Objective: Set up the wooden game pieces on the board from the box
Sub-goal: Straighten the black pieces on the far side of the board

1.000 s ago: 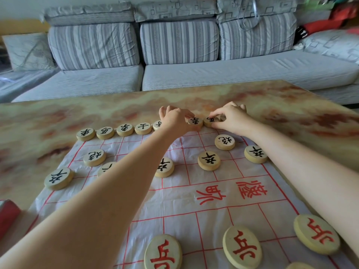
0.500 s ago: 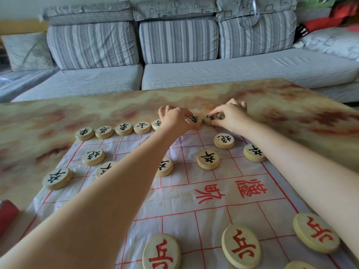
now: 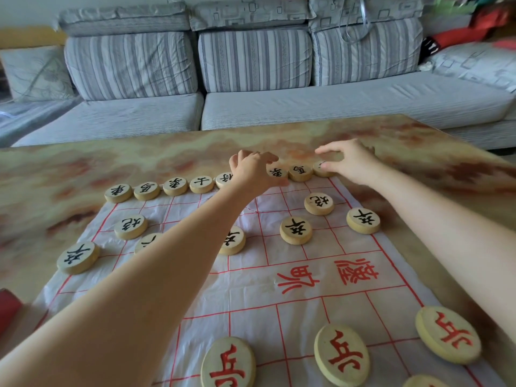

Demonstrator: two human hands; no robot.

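Left hand [image 3: 251,170]: is reaching across to the far edge of the board [image 3: 251,289] with fingers curled, touching the left side of a black-lettered piece [image 3: 277,172]; whether it is pinching that piece I cannot tell
Right hand [image 3: 353,163]: is hovering at the far right corner of the board, fingers spread and relaxed, grasping nothing, just over the corner piece [image 3: 321,168], which is showing only in part
Back row [image 3: 175,186]: black-lettered wooden discs are sitting side by side along the far edge of the board, five showing left of the left hand and three right of it
Inner pieces: two black-lettered discs [image 3: 130,226] are lying one line nearer, towards the left and right edges; five more [image 3: 296,230] are spreading across the next line, two of them partly hidden by the left arm
Red pieces [image 3: 342,358]: four red-lettered discs are lying along the near edge of the board, the nearest one cut off by the frame
Board: a thin white sheet with a red grid is lying flat on the table [image 3: 139,160]
Red object [image 3: 8,308]: is sitting at the near left edge of the table, mostly out of frame
Sofa [image 3: 335,104]: is standing beyond the far edge of the table
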